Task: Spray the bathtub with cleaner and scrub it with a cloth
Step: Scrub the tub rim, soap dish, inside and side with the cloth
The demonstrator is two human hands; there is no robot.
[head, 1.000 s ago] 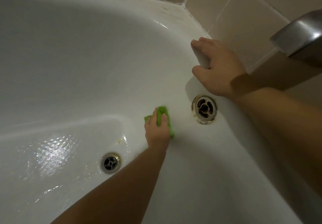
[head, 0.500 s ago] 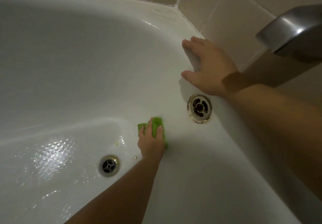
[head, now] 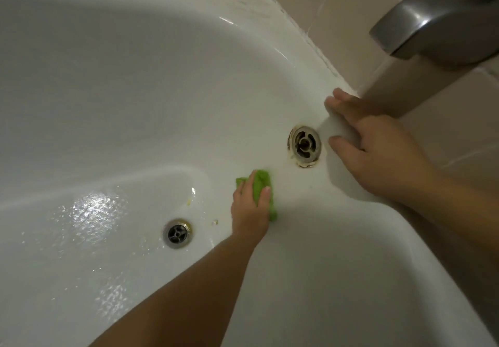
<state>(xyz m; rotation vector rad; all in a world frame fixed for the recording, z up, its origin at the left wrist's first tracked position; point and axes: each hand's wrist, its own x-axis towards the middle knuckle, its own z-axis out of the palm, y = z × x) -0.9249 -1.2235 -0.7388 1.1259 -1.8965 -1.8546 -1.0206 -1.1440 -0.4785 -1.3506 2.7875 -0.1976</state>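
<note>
Both hands are busy: your left hand (head: 249,206) grips the green cloth (head: 261,186), which has slid down the bathtub (head: 135,90) wall below the overflow (head: 305,145). Your right hand (head: 378,152), fingers spread, has shifted along the rim beside it, so scrubbing continues.

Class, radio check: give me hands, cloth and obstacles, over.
Left hand pressing green cloth on tub wall. Right hand braced on rim. Overflow fitting near cloth, nothing blocking.

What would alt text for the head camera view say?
A person's left hand presses a green cloth against the white tub wall, between the floor drain and the stained overflow. The right hand rests on the rim below a metal spout.
</note>
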